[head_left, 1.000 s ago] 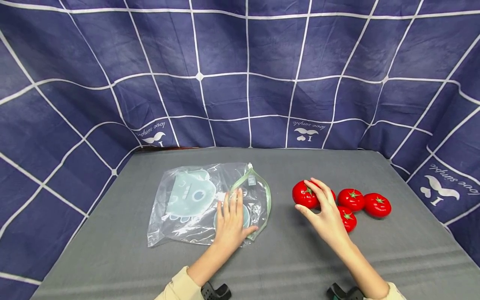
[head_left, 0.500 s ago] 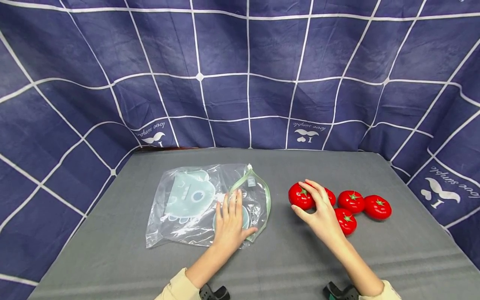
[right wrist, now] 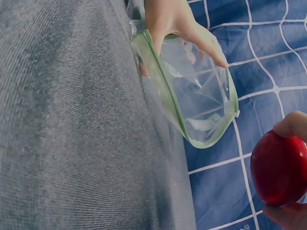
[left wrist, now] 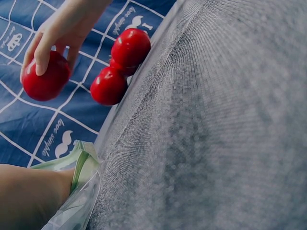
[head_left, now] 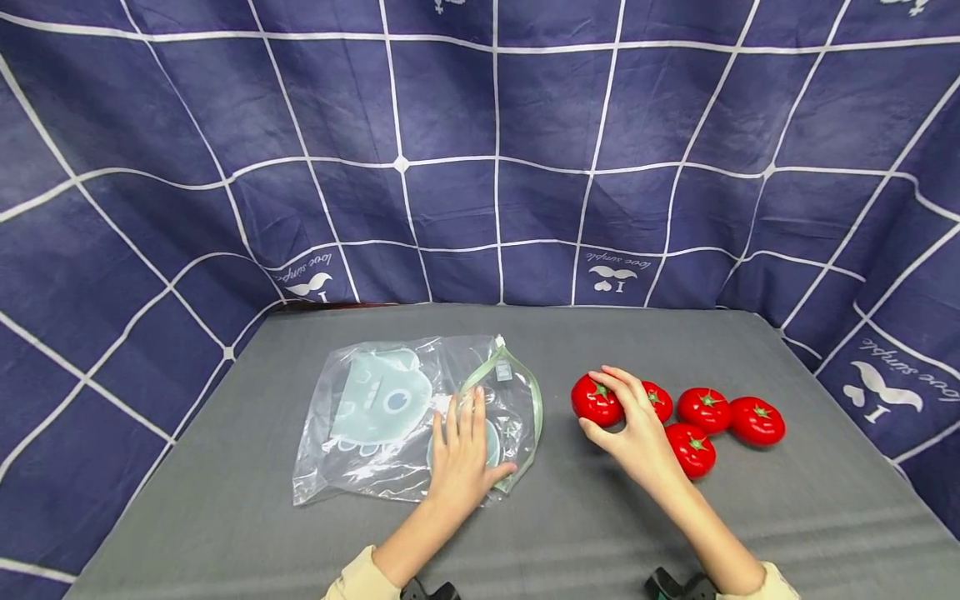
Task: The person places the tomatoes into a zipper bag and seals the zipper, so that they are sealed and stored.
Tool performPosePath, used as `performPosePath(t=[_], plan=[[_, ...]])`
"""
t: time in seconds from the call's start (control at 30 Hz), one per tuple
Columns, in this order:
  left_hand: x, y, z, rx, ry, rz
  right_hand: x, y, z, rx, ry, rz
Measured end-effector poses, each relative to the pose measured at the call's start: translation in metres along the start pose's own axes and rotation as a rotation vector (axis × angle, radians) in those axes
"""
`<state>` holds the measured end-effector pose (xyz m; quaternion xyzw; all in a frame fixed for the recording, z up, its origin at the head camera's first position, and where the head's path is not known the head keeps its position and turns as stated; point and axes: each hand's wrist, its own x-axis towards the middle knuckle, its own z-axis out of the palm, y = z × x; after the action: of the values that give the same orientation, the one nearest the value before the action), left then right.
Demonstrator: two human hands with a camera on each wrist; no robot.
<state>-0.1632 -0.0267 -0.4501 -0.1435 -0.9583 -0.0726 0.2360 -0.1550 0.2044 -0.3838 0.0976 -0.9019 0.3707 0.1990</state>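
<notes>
My right hand [head_left: 640, 433] holds a shiny red tomato [head_left: 594, 403] with a green stem top, thumb and fingers curled round it in the right wrist view. Left of it lies a clear zip bag [head_left: 330, 467] with a pale green edge and a printed cartoon figure. My left hand [head_left: 460, 458] rests at the bag with fingers straight and spread, thumb near the green edge. In the right wrist view the bag's mouth [right wrist: 201, 142] gapes towards the tomato, with the left hand at its side.
Several more red tomatoes [head_left: 703, 410] sit together on the grey tabletop [head_left: 570, 533], right of and behind my right hand. A navy curtain [head_left: 547, 108] with white grid lines surrounds the table at the back and sides.
My right hand has moved left with the tomato, away from the other tomatoes and towards the bag. My left hand stays at the bag.
</notes>
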Motion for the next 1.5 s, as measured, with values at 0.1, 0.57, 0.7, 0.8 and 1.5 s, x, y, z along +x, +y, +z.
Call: performPosePath(t=[0.1, 0.57, 0.7, 0.8, 1.5], plan=[[0.001, 0.0, 0.001, 0.007, 0.005, 0.009, 0.0, -0.001, 0.0, 0.012, 0.002, 0.005], [0.0, 0.0, 0.001, 0.004, 0.037, 0.003, 0.006, -0.004, 0.008, 0.049, 0.016, -0.015], [-0.001, 0.0, 0.002, 0.013, 0.03, 0.002, 0.008, -0.006, 0.01, 0.057, 0.029, -0.023], [-0.001, 0.0, 0.001, 0.019, 0.011, -0.005, 0.009, -0.008, 0.011, 0.06, 0.035, -0.027], [-0.001, 0.001, 0.001, 0.004, 0.001, -0.016, 0.013, -0.006, 0.007, 0.088, 0.035, 0.03]])
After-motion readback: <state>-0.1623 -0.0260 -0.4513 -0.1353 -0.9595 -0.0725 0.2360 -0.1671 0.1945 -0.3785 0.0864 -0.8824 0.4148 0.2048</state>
